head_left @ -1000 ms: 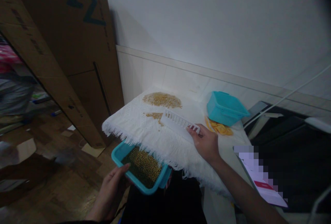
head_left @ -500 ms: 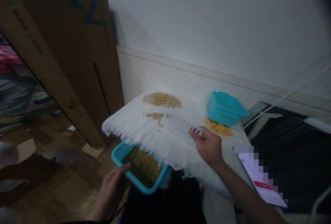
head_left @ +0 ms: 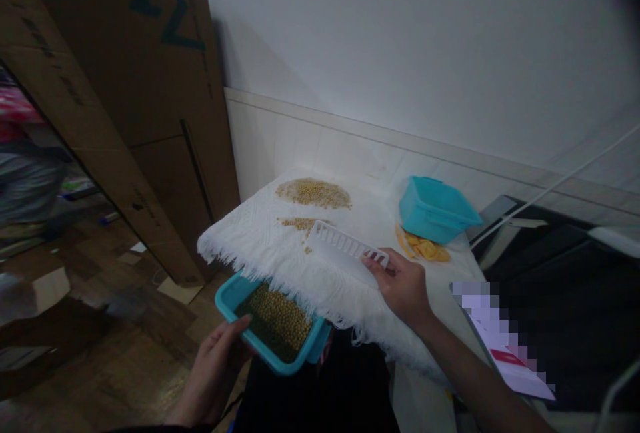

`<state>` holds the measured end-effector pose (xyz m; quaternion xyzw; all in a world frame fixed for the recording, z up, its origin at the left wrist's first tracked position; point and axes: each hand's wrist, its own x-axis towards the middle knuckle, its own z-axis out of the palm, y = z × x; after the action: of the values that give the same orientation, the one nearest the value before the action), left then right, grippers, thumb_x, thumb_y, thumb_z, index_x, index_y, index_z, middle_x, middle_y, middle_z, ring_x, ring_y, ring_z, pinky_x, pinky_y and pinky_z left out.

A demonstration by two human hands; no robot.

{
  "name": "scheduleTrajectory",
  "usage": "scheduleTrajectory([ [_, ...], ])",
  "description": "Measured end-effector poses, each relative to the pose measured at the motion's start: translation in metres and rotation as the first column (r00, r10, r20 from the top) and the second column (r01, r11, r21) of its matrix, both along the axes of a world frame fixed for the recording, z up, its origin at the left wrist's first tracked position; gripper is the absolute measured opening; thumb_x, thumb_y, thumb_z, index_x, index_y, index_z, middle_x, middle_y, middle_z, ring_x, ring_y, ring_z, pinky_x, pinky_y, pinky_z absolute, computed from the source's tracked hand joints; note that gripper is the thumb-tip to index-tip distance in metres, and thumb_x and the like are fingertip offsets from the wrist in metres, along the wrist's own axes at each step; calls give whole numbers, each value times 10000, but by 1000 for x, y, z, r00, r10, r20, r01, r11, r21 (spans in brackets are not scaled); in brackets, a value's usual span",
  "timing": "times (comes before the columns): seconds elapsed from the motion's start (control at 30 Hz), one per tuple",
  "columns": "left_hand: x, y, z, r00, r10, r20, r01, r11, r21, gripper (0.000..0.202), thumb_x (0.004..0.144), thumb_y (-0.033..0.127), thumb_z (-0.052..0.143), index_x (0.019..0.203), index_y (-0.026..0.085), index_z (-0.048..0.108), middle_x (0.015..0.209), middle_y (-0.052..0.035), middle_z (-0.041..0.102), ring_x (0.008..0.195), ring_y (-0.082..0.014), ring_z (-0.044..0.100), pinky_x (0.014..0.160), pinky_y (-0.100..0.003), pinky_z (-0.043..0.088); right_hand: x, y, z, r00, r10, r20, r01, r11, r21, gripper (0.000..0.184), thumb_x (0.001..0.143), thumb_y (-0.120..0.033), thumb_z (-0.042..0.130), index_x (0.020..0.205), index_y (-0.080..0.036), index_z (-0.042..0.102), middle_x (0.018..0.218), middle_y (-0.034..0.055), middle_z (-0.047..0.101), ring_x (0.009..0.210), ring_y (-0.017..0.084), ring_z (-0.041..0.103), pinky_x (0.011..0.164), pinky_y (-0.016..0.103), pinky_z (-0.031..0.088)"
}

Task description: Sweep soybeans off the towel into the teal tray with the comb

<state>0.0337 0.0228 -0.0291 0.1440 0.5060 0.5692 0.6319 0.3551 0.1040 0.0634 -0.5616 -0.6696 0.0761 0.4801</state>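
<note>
Beans (head_left: pixel 313 193) in two patches on the cloth (head_left: pixel 260 229), more down in the tub (head_left: pixel 286 367)! Left hand (head_left: pixel 216 356) holds that tub by its side, right hand (head_left: pixel 406 286) has the rack (head_left: pixel 336 250) pinched at one end, the other end right up at the smaller patch.

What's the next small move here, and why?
I'd probably draw the white slotted tray toward the fringed cloth edge with the right hand: loose beans lie by the tray's far end, and the left hand holds a blue tub of beans, partly under that edge.
</note>
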Motion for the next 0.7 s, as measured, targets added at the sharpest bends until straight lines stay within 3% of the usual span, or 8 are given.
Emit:
scheduleTrajectory([
  [0.17, 1, 2, 0, 999, 15, -40, -14, 1000, 20, 413, 677, 464, 1041, 909, 152, 904, 917, -132, 886, 813, -267, 806, 741, -334, 667, -3, -1, -3, 999, 42, -14, -43, 999, -6, 258, 942, -435, 709, 855, -217, 817, 593, 5, 736, 457, 169, 647, 476, 247, 473],
  [0.33, -4, 4, -6, 997, -1, -72, 3, 1000, 28, 398, 681, 506, 1026, 697, 160, 830, 748, -95, 820, 686, -218, 742, 686, -311, 644, -12, -15, 0, 994, 103, -36, -102, 995, 16, 208, 950, -389, 730, 858, -226, 820, 623, 0, 763, 501, 177, 712, 515, 234, 528],
  [0.5, -5, 4, -7, 997, -9, -81, 11, 1000, 22, 369, 709, 517, 1006, 782, 180, 873, 853, -99, 863, 756, -238, 781, 718, -319, 651, -14, -18, 1, 983, 158, -92, -165, 984, -73, 228, 959, -419, 736, 877, -227, 828, 694, 17, 806, 569, 200, 756, 524, 243, 550],
  [0.7, -4, 3, -4, 997, -13, -70, 14, 1000, 16, 355, 705, 514, 1009, 771, 195, 868, 925, -113, 893, 854, -271, 818, 739, -318, 658, -5, 16, -3, 992, -15, -127, 8, 998, -55, 326, 945, -529, 729, 913, -215, 808, 734, 53, 822, 619, 235, 764, 565, 288, 566],
])
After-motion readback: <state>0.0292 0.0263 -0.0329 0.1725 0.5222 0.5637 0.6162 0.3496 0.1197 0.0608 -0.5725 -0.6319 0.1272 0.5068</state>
